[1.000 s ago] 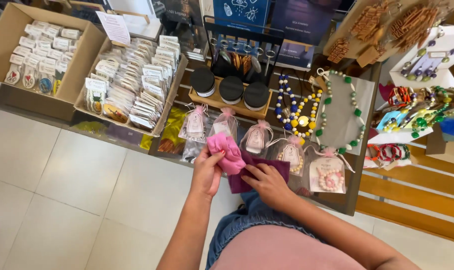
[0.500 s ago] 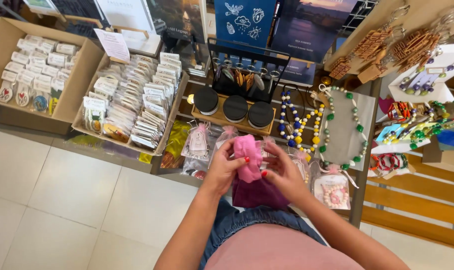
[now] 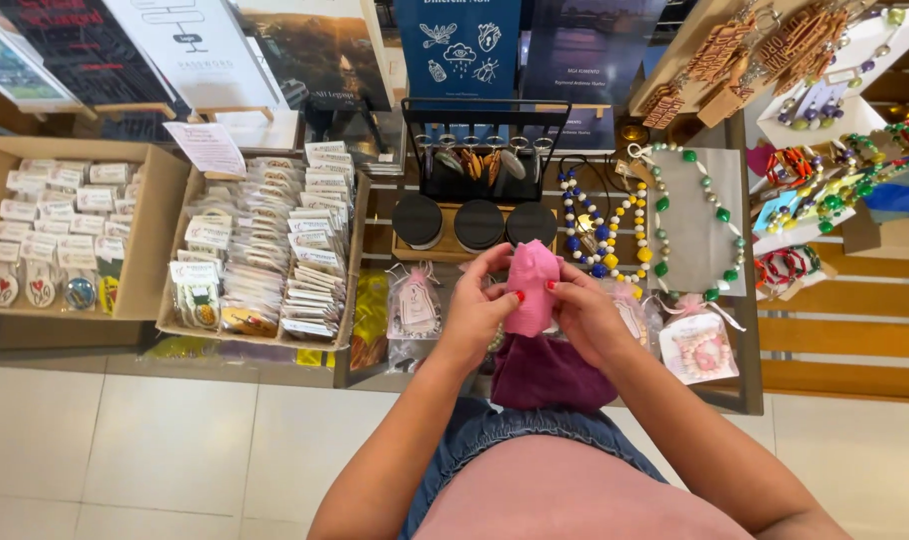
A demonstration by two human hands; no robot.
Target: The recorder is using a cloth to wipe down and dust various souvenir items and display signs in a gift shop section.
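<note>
1. Two hands hold one pink pouch [image 3: 531,286] above the table's near edge: the left hand [image 3: 478,315] has its fingers [image 3: 507,302] pinched on the pouch's left side, and the right hand [image 3: 585,315] has its fingers [image 3: 563,290] closed on its right side.
2. One dark purple cloth [image 3: 550,372] lies under the hands at the table [image 3: 745,395] edge.
3. Three round black-lidded jars [image 3: 479,224] sit in a wooden tray behind the pouch.
4. Two cardboard boxes hold carded goods: one [image 3: 145,235] at the left end, one [image 3: 265,262] beside it, filled with rows of small white-labelled packets.
5. Clear bags with pale tags [image 3: 415,305] lie along the near edge; a beaded necklace of green and white beads [image 3: 720,215] rests on a grey board to the right.
6. Upright signs [image 3: 190,45], white and dark blue, stand along the far edge.
7. Pouch's long axis runs upright, its narrower top pointing to the far edge.
</note>
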